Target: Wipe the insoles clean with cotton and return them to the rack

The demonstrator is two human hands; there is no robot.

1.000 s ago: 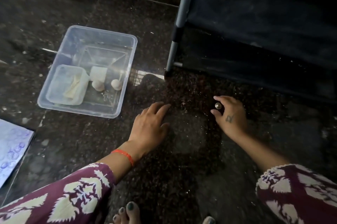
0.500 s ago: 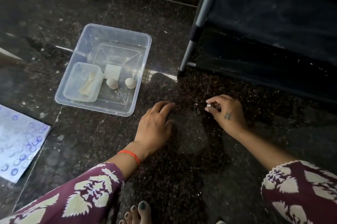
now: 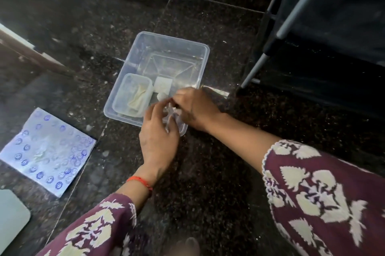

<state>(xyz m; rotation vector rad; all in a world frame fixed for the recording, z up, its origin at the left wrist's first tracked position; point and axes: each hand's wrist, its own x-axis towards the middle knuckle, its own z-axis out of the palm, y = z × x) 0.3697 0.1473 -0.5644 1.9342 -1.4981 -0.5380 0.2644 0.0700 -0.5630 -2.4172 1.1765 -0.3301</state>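
On the dark granite floor point(image 3: 208, 182) I see a clear plastic tub point(image 3: 200, 51) left of the black rack point(image 3: 333, 47), holding a smaller tub point(image 3: 123, 97), a white square pad point(image 3: 163, 85) and a cotton ball point(image 3: 162, 95). Both hands meet over its near right corner: left hand point(image 3: 158, 130) fingers curled, right hand point(image 3: 195, 109) pinching; blur hides what they hold. Far left lies a smiley-printed cloth point(image 3: 48, 151).

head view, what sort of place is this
Probably the floor of a home, near an entrance or storage corner: polished dark stone floor, a fabric-covered metal-framed rack, and a clear plastic tub set on the floor.
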